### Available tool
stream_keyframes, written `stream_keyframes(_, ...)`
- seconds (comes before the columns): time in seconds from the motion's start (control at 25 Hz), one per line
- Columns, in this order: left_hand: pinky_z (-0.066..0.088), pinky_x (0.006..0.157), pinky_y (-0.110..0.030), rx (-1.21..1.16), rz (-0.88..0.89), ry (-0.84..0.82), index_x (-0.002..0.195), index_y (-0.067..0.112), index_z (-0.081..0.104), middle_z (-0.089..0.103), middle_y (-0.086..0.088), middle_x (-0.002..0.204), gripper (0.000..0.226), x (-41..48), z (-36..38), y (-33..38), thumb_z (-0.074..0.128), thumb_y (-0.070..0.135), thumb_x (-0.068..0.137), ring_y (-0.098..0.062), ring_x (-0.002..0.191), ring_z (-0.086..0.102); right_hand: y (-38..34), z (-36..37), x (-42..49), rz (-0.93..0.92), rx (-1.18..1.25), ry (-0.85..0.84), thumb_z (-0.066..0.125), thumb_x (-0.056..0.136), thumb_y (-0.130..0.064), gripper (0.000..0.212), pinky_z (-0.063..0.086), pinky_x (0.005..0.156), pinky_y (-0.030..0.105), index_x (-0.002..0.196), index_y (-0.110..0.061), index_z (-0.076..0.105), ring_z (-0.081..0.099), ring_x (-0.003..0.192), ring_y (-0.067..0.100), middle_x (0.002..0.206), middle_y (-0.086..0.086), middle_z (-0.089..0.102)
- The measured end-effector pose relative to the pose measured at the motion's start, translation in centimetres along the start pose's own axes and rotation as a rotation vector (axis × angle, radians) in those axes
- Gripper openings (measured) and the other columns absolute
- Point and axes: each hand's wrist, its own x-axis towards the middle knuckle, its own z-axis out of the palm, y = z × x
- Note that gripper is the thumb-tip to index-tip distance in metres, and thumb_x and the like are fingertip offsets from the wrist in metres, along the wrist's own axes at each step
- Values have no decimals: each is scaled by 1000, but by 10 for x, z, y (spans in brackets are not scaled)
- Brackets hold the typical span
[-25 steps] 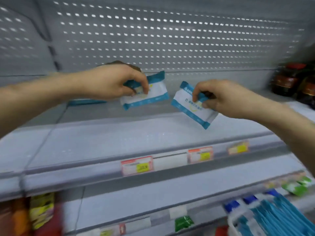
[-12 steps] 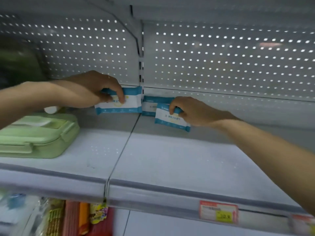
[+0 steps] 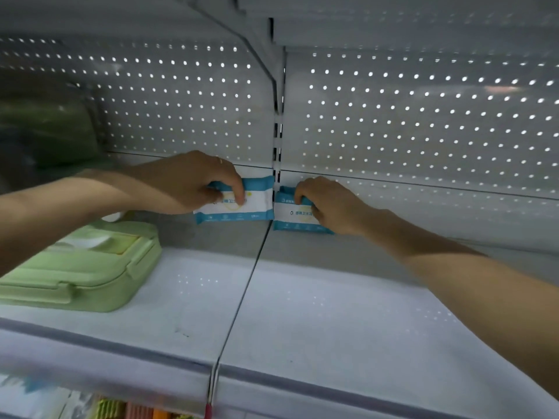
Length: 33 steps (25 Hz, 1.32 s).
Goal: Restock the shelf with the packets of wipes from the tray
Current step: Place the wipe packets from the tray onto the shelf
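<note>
**Two Wipe Packets Held at the Rear of the Shelf**

**Labels.** Each packet carried a blue band along the top and bottom and a white face between them. Blue characters ran across each face, with a faint yellow ring on the left one. The print was too small and soft to read. Small white marks sat in the lower bands, also illegible.

**Position and orientation.** The left packet (image 3: 252,204) and right packet (image 3: 295,218) stood on their long edges at the very back of the shelf (image 3: 302,313), close against the perforated back panel (image 3: 423,116). Their long axes ran left to right along the panel and their printed faces were turned outward. Their inner ends lay just beside each other, one on either side of the seam between the two shelf boards and below the slotted upright (image 3: 277,131). Whether the ends actually touched could not be told.

**Grip.** The left hand (image 3: 193,182) grasped the left packet, with its fingers curled over the top edge and down the face. The right hand (image 3: 329,204) grasped the right packet the same way, covering that packet's right end.

**Materials.** The packets were soft, glossy film pouches with crimped ends. The shelf was smooth pale-grey metal, and the panel was sheet metal with even rows of round holes. A pale green plastic lunch box (image 3: 84,267) with rounded corners and side clasps lay flat on the left board, apart from the packets.
</note>
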Motion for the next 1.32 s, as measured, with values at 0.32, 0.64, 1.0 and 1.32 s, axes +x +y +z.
stream_keyframes(0.32, 48, 93, -35, -194, 63, 55, 117, 31, 72, 63, 11, 122, 21, 45, -29, 63, 61, 26, 99, -15, 109, 60, 10, -4, -30, -27, -234, 142, 71, 70, 3, 43, 48, 78, 41, 110, -14, 66, 53, 99, 30, 114, 10, 56)
stream_keyframes(0.64, 48, 88, -25, -458, 113, 33, 104, 37, 71, 57, 11, 123, 35, 83, -1, 84, 60, 4, 97, -14, 114, 53, 27, -51, -119, 67, -280, 171, 70, 78, -2, 41, 46, 80, 40, 114, -20, 65, 56, 102, 28, 116, 4, 58)
stream_keyframes(1.0, 45, 93, -32, -297, 155, 185, 102, 30, 74, 53, 12, 120, 40, 102, 5, 98, 60, -3, 87, -12, 113, 49, 25, -85, -192, 187, -328, 155, 72, 79, -2, 38, 37, 79, 36, 112, -22, 67, 55, 100, 26, 115, 0, 60)
stream_keyframes(1.32, 48, 91, -35, -390, 295, 283, 106, 35, 71, 54, 14, 116, 33, 124, -33, 176, 61, 6, 92, -10, 106, 55, 9, -120, -279, 296, -377, 104, 66, 83, -7, 38, 47, 79, 39, 117, -24, 68, 57, 99, 26, 118, -3, 62)
